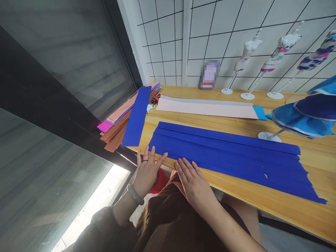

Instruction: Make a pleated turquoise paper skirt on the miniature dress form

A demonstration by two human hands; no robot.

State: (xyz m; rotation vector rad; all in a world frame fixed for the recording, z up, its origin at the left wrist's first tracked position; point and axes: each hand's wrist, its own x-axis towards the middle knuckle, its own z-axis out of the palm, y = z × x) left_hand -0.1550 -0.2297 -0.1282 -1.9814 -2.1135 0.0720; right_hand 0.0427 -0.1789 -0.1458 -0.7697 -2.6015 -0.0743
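A long deep-blue sheet [223, 150] with lengthwise folds lies across the wooden table; whether it is crepe paper or cloth I cannot tell. Its right end is ragged, and a small torn hole shows near there. My left hand [147, 171], wearing a dark ring and with a bangle at the wrist, has its fingers spread at the sheet's near left corner. My right hand [193, 180] lies flat, fingertips at the near edge of the sheet. Neither hand grips anything. Left of the sheet, a blue strip [138, 119] rests on a pile of coloured sheets [118, 124].
Behind the sheet lies a pale pink strip [207, 107] with a bright blue end. Small white mannequins [246, 54] on stands line the tiled wall. At right, a blue ruffled dress [304, 115] hangs over its stand's base [269, 137]. A dark panel [65, 70] borders the left.
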